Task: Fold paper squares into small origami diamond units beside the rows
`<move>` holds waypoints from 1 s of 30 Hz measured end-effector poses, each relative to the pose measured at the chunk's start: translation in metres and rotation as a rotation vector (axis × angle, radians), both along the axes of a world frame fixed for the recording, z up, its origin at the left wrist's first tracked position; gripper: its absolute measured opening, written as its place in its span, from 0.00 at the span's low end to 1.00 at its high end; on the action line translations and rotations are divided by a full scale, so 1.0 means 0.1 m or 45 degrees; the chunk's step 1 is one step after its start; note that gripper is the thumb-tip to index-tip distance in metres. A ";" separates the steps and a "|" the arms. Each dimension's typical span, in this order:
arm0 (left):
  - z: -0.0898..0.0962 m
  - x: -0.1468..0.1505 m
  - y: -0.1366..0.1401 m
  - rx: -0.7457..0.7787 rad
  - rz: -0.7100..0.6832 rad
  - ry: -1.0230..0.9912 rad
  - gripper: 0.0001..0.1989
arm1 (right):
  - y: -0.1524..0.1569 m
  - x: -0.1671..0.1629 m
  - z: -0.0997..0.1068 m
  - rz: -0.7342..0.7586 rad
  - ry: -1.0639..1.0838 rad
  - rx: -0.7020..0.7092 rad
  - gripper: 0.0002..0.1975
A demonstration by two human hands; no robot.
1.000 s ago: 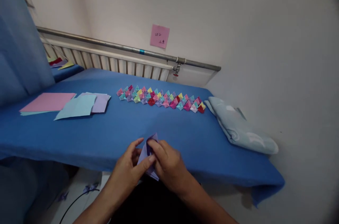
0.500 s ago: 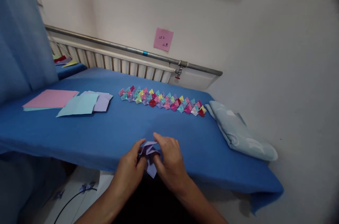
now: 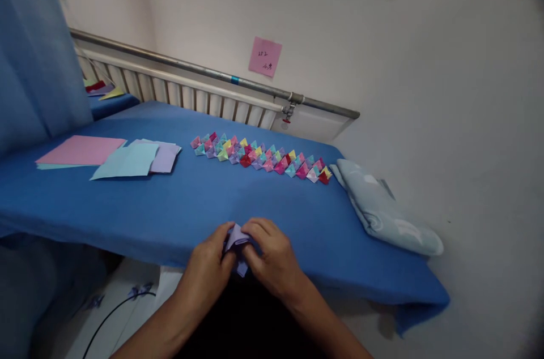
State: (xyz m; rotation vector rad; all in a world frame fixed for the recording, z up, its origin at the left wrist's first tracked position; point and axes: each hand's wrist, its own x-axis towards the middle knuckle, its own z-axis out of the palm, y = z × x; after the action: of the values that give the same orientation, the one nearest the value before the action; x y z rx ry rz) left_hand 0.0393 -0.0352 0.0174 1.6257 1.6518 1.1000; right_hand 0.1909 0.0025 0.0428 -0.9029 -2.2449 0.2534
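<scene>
A partly folded sheet of purple origami paper (image 3: 236, 236) is held between my two hands over the front edge of the blue-covered table (image 3: 178, 206). My left hand (image 3: 211, 260) pinches its left side with thumb and fingers. My right hand (image 3: 270, 251) grips the right side, its thumb pressed against the fold and index finger over the top. Fingers hide part of the paper, and a lower flap hangs between the hands. Beyond them lie rows of small folded paper pieces (image 3: 257, 158) in pink, blue, yellow, red and purple.
Pink sheets (image 3: 80, 150), light blue sheets (image 3: 125, 162) and purple sheets (image 3: 165, 158) lie at left. A folded light-blue blanket (image 3: 382, 206) sits at the right end. Behind are a radiator (image 3: 182, 90) and pipe (image 3: 191, 68). A blue curtain (image 3: 38, 53) hangs left; a black cable (image 3: 106, 316) crosses below.
My right fingers have closed down onto the purple paper, which is now folded more compactly. Its lower flap shows less. The camera view has shifted slightly.
</scene>
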 end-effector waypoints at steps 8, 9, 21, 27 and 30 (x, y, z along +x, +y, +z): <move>0.05 0.00 -0.01 -0.161 0.022 -0.351 0.18 | 0.01 0.04 -0.13 -0.099 0.044 -0.133 0.12; 0.05 0.00 0.00 -0.163 0.031 -0.411 0.17 | 0.01 0.05 -0.15 -0.109 0.065 -0.151 0.12; 0.16 0.04 0.02 -0.394 0.128 -1.116 0.21 | 0.01 0.10 -0.27 0.014 -0.071 -0.015 0.21; 0.16 -0.07 0.00 -0.602 -0.011 -1.531 0.29 | 0.01 0.11 -0.32 -0.015 -0.157 0.004 0.24; 0.17 -0.12 0.00 -0.681 -0.041 -1.641 0.27 | 0.01 0.11 -0.32 0.013 -0.188 -0.020 0.24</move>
State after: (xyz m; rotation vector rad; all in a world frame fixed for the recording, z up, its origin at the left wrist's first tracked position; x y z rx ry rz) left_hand 0.0277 -0.0351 0.0343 0.3531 0.8704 1.1392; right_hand 0.2015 0.0037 0.0109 -0.9455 -2.3867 0.2152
